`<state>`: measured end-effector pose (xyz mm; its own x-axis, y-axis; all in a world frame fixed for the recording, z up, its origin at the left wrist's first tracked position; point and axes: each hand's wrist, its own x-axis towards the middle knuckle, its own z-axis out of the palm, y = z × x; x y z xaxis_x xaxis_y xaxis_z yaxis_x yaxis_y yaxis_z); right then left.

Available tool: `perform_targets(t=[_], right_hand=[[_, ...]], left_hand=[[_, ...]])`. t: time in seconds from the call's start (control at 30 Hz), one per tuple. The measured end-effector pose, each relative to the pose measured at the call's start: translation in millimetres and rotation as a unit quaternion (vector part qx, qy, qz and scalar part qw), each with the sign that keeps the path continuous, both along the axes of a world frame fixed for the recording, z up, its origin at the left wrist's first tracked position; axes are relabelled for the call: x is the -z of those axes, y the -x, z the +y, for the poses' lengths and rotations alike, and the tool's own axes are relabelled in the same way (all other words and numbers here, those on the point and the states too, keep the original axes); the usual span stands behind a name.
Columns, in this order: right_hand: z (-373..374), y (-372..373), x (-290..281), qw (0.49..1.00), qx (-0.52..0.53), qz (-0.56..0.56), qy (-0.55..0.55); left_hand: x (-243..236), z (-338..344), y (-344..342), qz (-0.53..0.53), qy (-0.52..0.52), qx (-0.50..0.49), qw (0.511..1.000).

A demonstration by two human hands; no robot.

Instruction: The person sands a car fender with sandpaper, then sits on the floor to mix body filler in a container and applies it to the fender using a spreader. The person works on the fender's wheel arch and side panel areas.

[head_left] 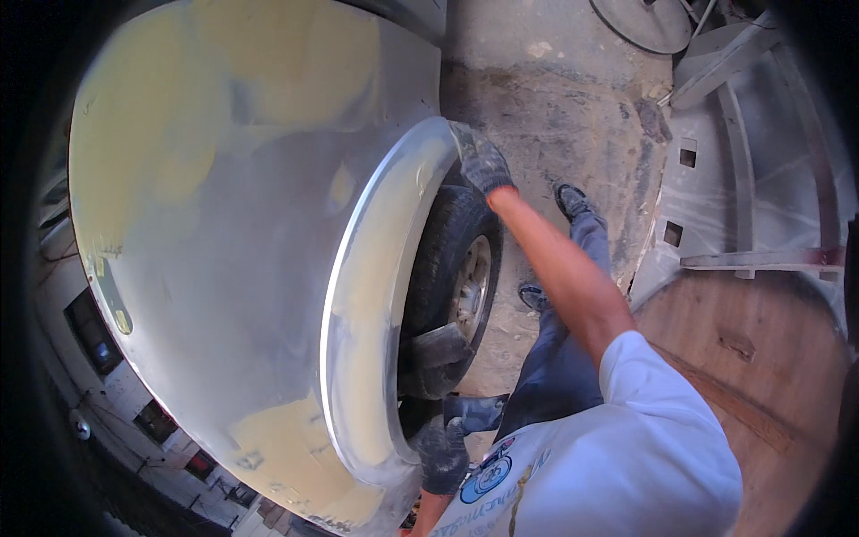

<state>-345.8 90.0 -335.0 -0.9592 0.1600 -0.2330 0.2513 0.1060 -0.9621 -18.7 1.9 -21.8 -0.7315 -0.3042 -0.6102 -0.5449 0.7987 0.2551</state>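
The gloved left hand (443, 456) is held beside the near end of a filler-patched wheel-arch flare (365, 331). Well apart, the flare's far end is touched by the gloved right hand (485, 166); neither grip can be made out.

Grey-brown flr (555, 98), stained; far L, pale wall (125, 387) w/ dark openings (92, 331), prob. windows.

Stained, dusty floor (582, 116) — two dark shoes (570, 200)
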Motion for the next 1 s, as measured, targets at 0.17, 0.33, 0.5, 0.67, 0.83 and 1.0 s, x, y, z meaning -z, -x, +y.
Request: perform_targets(t=[0.17,0.33,0.5,0.67,0.83,1.0], right_hand=[[-22,28,3,0.991,-0.105,-0.077,-0.028],[-32,-21,-59,0.990,-0.074,0.074,-0.096],[-27,-90,-153,0.988,-0.107,0.114,-0.014],[0,-82,-121,0.965,-0.089,0.218,-0.113],[-9,-24,-5,0.996,-0.021,0.080,0.033],[-49,-54,11,0.988,0.002,0.147,-0.043]], left_hand=[[1,2,2,0.001,0.003,0.004,1.000],[2,-2,3,0.036,0.006,0.145,0.989],[4,0,8,-0.015,0.004,0.000,1.000],[5,0,18,-0.024,0.007,0.009,1.000],[12,-7,11,-0.032,0.003,0.005,0.999],[23,-11,1,0.014,0.054,0.141,0.988]])
